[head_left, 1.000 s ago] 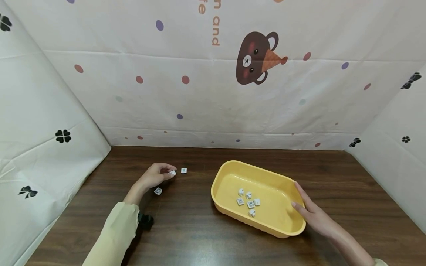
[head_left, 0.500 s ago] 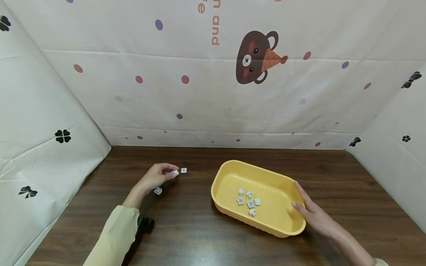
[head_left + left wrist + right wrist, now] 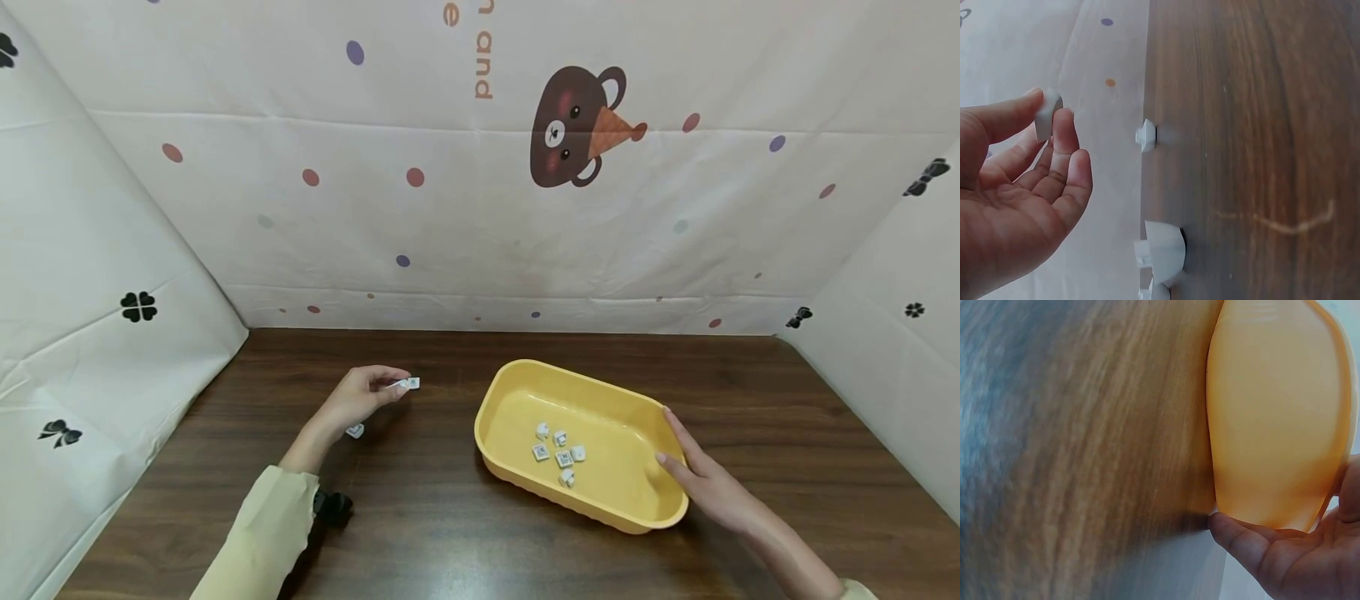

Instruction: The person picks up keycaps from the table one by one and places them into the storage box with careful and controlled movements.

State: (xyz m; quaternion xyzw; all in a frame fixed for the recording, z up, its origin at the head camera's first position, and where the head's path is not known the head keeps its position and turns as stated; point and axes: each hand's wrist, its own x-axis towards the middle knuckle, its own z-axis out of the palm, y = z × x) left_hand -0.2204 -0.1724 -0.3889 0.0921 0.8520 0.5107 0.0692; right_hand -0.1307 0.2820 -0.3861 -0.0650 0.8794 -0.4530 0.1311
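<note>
Pinch tip: go easy on that small white piece (image 3: 1046, 117). Looks slick, so I'd squeeze opposite sides just enough that it can't pop out.
Elbow room: the left hand (image 3: 356, 398) is right by a loose piece (image 3: 415, 383) on the desk (image 3: 420, 508), so I'd go slow there or that one could get knocked away.
Wrist watch-out: a nearer piece (image 3: 356, 431) is partly hidden by the left wrist, easy to drag imo, so lift before swinging sideways.
Tub side: the right hand (image 3: 712, 492) grips the end of the yellow tub (image 3: 622, 475), thumb over the rim. A gentle hold should be plenty; tugging might slide the six pieces (image 3: 564, 458) inside around.
Left fingers: pinching the white piece between thumb and fingertip, the rest loosely curled.
Where the piece is: right out at the tips, not in the palm, and looks lifted off the desk.
Held vs loose: they seem to overlap from the head view, but the left wrist view shows a gap, so not touching.
Tub distance: well apart from the left fingers, off to their right.
</note>
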